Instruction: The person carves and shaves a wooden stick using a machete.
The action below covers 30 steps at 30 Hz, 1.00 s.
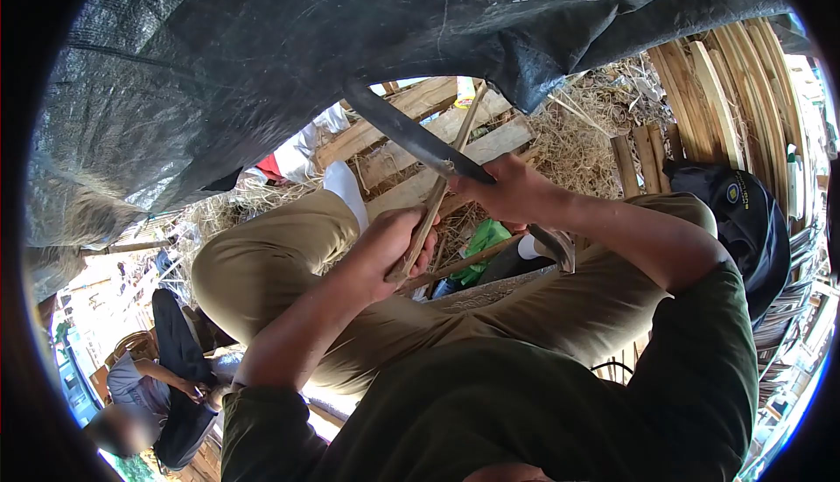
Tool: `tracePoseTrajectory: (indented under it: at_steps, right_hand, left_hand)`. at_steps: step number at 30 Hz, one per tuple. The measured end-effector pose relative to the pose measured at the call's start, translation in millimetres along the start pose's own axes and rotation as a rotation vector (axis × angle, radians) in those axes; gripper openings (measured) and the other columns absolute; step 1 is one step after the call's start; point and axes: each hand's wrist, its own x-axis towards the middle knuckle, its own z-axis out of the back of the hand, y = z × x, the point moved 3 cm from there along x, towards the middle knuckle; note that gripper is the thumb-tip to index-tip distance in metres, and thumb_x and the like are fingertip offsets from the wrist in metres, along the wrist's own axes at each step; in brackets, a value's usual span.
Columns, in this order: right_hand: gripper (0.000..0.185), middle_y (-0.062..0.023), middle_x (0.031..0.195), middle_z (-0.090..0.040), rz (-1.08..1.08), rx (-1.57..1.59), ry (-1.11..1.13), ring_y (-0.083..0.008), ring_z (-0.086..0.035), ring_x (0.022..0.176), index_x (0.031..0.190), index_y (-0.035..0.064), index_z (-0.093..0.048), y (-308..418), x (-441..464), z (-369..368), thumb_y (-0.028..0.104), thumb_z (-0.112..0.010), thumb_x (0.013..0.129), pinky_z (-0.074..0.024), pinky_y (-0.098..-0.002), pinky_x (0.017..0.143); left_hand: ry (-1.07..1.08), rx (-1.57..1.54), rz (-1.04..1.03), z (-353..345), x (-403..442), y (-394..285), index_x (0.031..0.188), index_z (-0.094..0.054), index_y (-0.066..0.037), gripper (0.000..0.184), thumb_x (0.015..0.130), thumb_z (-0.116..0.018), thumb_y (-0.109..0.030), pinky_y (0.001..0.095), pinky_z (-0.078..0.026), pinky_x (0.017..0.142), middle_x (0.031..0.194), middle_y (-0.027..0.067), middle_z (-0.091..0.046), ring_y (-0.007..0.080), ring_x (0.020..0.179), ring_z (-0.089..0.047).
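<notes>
My left hand [398,244] is wrapped round the lower part of a split wooden stick [437,192], which slants up and away to the right. In my right hand [509,189] is a long, dark, curved machete [398,128]. Its broad blade reaches up to the left and crosses the stick just above my left hand, seeming to touch it. The curved rear end of the machete [555,247] sticks out below my right hand. Both hands are above my lap, between my bent knees in tan trousers [262,259].
A dark tarp [289,27] hangs low ahead. Wooden planks [411,154] and shavings [573,154] cover the ground. Stacked wood strips [731,97] and a black backpack [744,220] are at right. Something green [484,250] lies below my hands. Another person [153,386] sits at lower left.
</notes>
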Motion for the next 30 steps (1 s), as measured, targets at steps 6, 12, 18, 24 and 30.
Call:
tracePoseTrajectory:
  at_steps: [6,12,18,24,30]
  right_hand:
    - [0.057,-0.0038,0.05,-0.049,0.002,-0.012,0.037,-0.0143,-0.051,0.039,0.072,-0.0022,-0.056,10.1,-14.0,1.5,0.051,-0.057,0.093,-0.0425,-0.0308,0.037]
    - [0.054,-0.0023,0.048,-0.046,-0.014,0.081,0.041,-0.0131,-0.047,0.038,0.073,-0.0007,-0.055,4.5,-16.9,-2.0,0.049,-0.057,0.093,-0.0385,-0.0308,0.036]
    - [0.051,-0.0008,0.049,-0.044,0.042,0.124,0.067,-0.0126,-0.046,0.039,0.075,-0.0005,-0.054,1.6,-20.4,-1.9,0.047,-0.059,0.092,-0.0362,-0.0312,0.035]
    - [0.051,0.0007,0.051,-0.042,-0.006,0.158,0.051,-0.0117,-0.045,0.039,0.084,-0.0026,-0.055,8.5,-31.8,-2.1,0.048,-0.06,0.092,-0.0359,-0.0312,0.035]
    - [0.056,-0.0003,0.053,-0.043,-0.038,0.163,0.041,-0.0109,-0.044,0.04,0.095,-0.0057,-0.057,8.2,-38.5,-2.5,0.05,-0.061,0.09,-0.0356,-0.0312,0.036]
  left_hand:
    - [0.015,-0.012,0.015,-1.2,4.6,-2.9,0.098,-0.051,-0.008,0.017,0.1,-0.045,-0.024,0.0187,-0.032,0.033,0.063,-0.0019,-0.048,0.005,0.043,-0.043]
    - [0.03,-0.014,0.001,1.0,12.1,-0.6,0.097,-0.052,-0.009,0.017,0.101,-0.045,-0.024,0.019,-0.033,0.034,0.062,-0.0028,-0.048,0.0047,0.043,-0.042]
    - [0.054,0.016,-0.016,3.5,16.3,-1.2,0.095,-0.054,-0.009,0.019,0.101,-0.046,-0.026,0.0183,-0.033,0.036,0.062,-0.0044,-0.048,0.0036,0.044,-0.044]
    - [0.012,0.043,-0.012,1.0,15.9,-2.0,0.095,-0.055,-0.01,0.019,0.101,-0.048,-0.026,0.0182,-0.033,0.036,0.062,-0.0049,-0.048,0.0031,0.044,-0.044]
    - [0.037,0.065,-0.02,0.6,18.1,-1.2,0.095,-0.054,-0.01,0.019,0.101,-0.049,-0.027,0.0185,-0.033,0.036,0.062,-0.0052,-0.048,0.003,0.045,-0.044]
